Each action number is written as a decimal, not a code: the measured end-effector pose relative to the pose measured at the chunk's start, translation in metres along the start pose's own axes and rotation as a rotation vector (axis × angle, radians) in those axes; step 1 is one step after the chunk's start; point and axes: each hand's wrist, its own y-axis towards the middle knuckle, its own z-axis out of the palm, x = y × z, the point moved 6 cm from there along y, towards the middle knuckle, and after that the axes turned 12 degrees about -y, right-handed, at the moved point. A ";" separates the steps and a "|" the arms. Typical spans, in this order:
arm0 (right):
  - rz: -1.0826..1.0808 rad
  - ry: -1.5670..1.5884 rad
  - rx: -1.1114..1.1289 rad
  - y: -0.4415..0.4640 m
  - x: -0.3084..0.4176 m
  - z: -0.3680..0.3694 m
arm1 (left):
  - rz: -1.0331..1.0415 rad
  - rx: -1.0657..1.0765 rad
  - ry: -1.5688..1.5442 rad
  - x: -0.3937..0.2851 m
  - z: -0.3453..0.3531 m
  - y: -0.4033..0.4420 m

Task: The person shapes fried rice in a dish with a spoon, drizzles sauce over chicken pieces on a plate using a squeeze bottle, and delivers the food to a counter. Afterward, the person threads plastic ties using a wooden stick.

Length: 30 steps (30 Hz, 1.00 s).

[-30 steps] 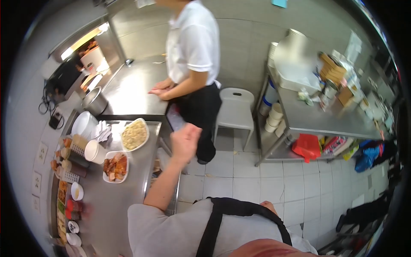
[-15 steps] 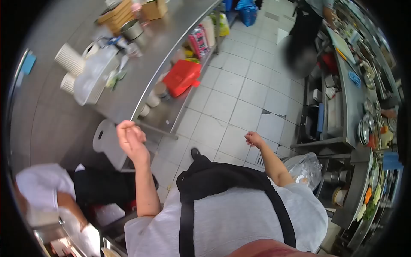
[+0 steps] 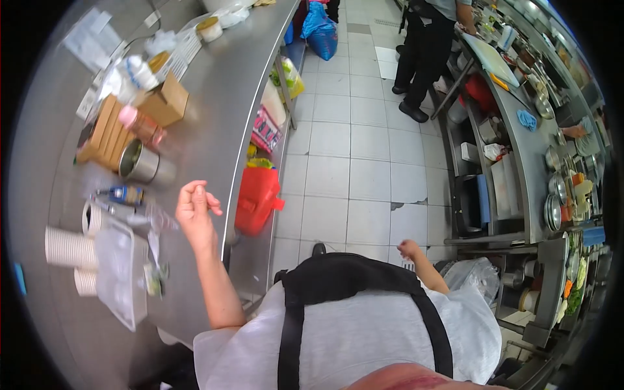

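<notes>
My left hand (image 3: 198,211) is raised beside the steel counter (image 3: 211,104), its fingers loosely bent and apart with nothing held. My right hand (image 3: 409,250) hangs low over the tiled floor, its fingers curled in and no object showing in them. Nearest to my left hand are a red bag (image 3: 257,201) on the shelf below and a clear plastic tub (image 3: 123,273) on the counter. White stacked cups (image 3: 68,248) lie beside the tub. Behind them stand a metal pot (image 3: 138,161) and a pink-capped bottle (image 3: 140,123).
A tiled aisle (image 3: 328,136) runs ahead between two counters. A person in black trousers (image 3: 426,58) stands at the right counter (image 3: 520,156), which holds metal bowls (image 3: 554,195) and a cutting board (image 3: 491,58). A blue bag (image 3: 320,32) sits at the far left of the aisle.
I have moved forward and the view has turned; the left counter now runs beside my left arm. The person at lower left has gone out of view. My right hand sits lower and further right.
</notes>
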 end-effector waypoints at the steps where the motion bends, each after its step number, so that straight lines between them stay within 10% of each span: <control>1: 0.063 0.133 -0.027 -0.007 -0.002 -0.007 | 0.017 0.009 0.043 0.012 0.014 0.026; 11: 0.509 0.368 -0.006 0.039 -0.018 -0.119 | -0.087 0.435 -0.056 0.133 0.209 0.223; 16: 0.378 0.408 -0.062 0.190 0.016 -0.243 | -0.096 0.466 0.029 0.161 0.286 0.317; 22: -0.125 -0.064 -0.352 0.377 0.227 -0.461 | 0.002 0.757 0.438 0.174 0.342 0.413; 30: -0.419 0.304 -0.340 0.468 0.485 -0.597 | -0.072 0.833 0.821 0.268 0.360 0.575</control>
